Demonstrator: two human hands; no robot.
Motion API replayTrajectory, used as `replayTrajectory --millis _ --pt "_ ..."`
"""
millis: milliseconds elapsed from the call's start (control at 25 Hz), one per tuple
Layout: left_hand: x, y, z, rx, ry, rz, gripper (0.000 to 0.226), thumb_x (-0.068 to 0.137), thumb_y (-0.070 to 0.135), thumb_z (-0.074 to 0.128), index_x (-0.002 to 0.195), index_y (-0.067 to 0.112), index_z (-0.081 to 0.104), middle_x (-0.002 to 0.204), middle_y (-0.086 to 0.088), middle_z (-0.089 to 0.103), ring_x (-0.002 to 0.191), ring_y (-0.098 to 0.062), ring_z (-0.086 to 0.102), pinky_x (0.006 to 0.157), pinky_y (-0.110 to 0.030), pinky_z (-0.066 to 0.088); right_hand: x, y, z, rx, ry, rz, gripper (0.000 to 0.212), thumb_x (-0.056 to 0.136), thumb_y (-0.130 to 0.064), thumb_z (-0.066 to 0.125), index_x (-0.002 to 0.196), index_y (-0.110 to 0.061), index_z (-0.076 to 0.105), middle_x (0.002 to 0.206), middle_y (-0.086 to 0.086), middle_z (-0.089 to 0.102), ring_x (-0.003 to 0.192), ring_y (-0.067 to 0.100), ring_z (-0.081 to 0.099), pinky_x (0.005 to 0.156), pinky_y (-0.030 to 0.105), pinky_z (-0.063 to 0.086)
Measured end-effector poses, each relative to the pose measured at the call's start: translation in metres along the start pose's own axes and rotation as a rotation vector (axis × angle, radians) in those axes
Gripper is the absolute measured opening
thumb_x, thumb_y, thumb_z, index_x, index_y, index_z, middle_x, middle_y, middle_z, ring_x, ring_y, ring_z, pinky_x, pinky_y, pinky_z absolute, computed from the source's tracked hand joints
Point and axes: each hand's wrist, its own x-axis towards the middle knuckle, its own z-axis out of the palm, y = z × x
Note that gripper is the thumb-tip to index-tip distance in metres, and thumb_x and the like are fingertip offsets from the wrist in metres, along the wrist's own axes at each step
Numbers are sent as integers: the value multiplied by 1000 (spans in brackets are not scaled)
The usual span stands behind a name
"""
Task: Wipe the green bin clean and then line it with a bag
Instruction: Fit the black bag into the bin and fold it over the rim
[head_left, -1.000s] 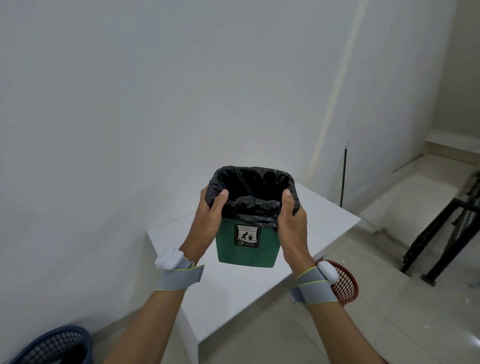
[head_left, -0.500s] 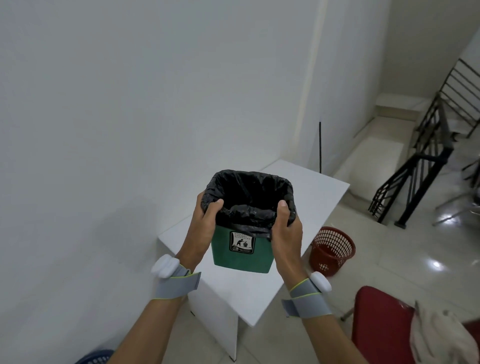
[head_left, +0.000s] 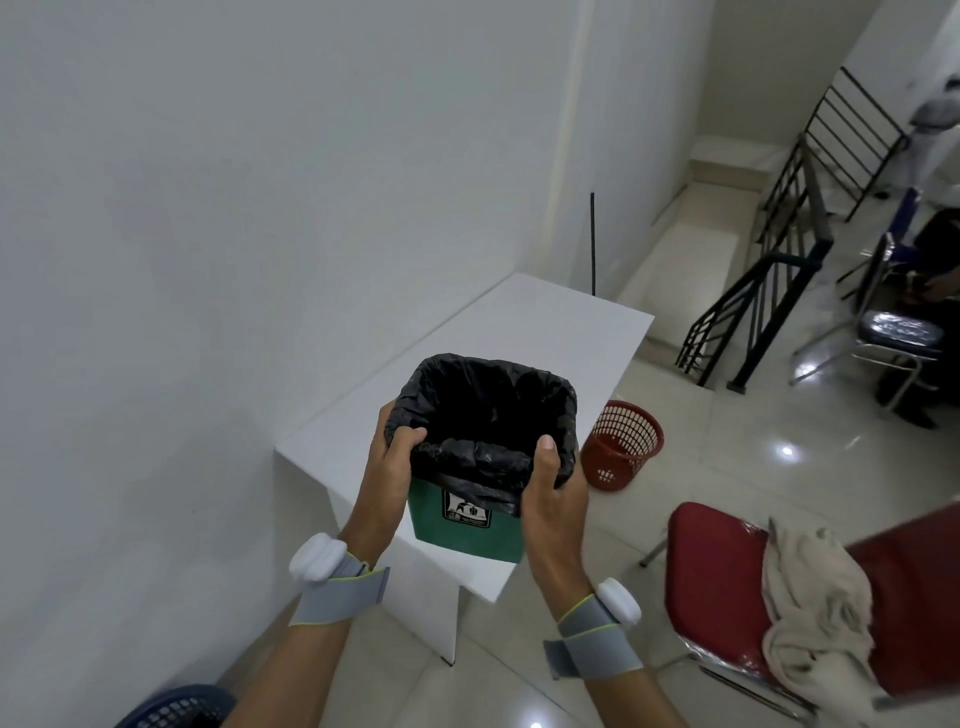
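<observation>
While both hands grip it by the rim, the green bin (head_left: 464, 525) is up in the air, held above the near corner of the white surface (head_left: 524, 332). It's a small square bin, deep green, and a black bag (head_left: 488, 415) lines it, crinkled plastic folded down over all four edges. Left hand (head_left: 387, 475) clasps the left side, thumb hooked over the bag's fold; right hand (head_left: 553, 499) clasps the right side, thumb pressed on the rim too. On the near face sits a black-and-white label (head_left: 466, 506) with a figure dropping litter; the small print under it is too tiny to read, and the bag's overhang covers its top edge. Inside the bin it's all black, nothing to make out. Fingers on the far sides are hidden behind the bin walls.
</observation>
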Motion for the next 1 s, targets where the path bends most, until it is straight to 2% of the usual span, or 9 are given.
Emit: replayTrajectory --millis 160,320,400,480,560,640,880,1000 --pt "-19 -34 10 -19 -10 -19 50 85 31 57 131 14 59 106 13 73 103 -3 69 81 -13 52 -14 30 -24 7 12 39 62 97 -60 47 147 -24 54 137 -12 65 130 6 58 113 39 47" --pt "-50 -55 22 -37 24 -32 53 79 37 58 129 18 60 106 16 72 104 -1 67 83 -12 51 -32 43 -51 20 -2 51 59 97 -58 49 146 -26 55 133 -22 65 127 -2 58 100 11 47" --pt "-68 -59 31 -46 61 -31 52 78 38 59 127 21 60 106 18 72 105 0 67 85 -12 51 -39 42 -67 10 -29 63 53 97 -57 49 144 -31 56 130 -28 65 124 -6 59 96 6 46" --pt "-83 -61 38 -40 85 -23 51 78 38 59 127 24 60 106 21 73 106 2 67 85 -12 51 -45 43 -79 -11 -40 60 54 95 -59 48 141 -31 57 129 -24 67 125 -2 59 101 14 49" --pt "-100 -63 44 -43 104 -22 51 78 37 58 127 24 60 107 21 73 106 2 67 86 -11 50 -53 43 -93 -22 -63 72 61 95 -59 48 145 -25 55 135 -14 66 130 6 58 112 33 48" --pt "-121 -66 49 -46 128 -18 48 80 35 57 127 21 61 107 19 73 106 0 67 86 -12 50 -65 44 -106 -31 -79 77 61 97 -57 47 148 -24 52 139 -11 64 133 8 56 115 43 45" --pt "-191 -90 42 -71 206 -26 34 90 14 47 119 19 62 104 13 71 103 -6 67 87 -16 53 -125 67 -134 -35 -140 115 63 100 -58 48 153 -26 47 147 -15 58 139 8 51 118 47 41" --pt "-217 -105 31 -67 231 -51 41 90 13 46 126 21 65 113 7 74 111 -10 68 91 -18 54 -156 86 -139 -28 -163 181 64 97 -66 48 153 -36 45 142 -6 62 117 20 59 111 53 46"
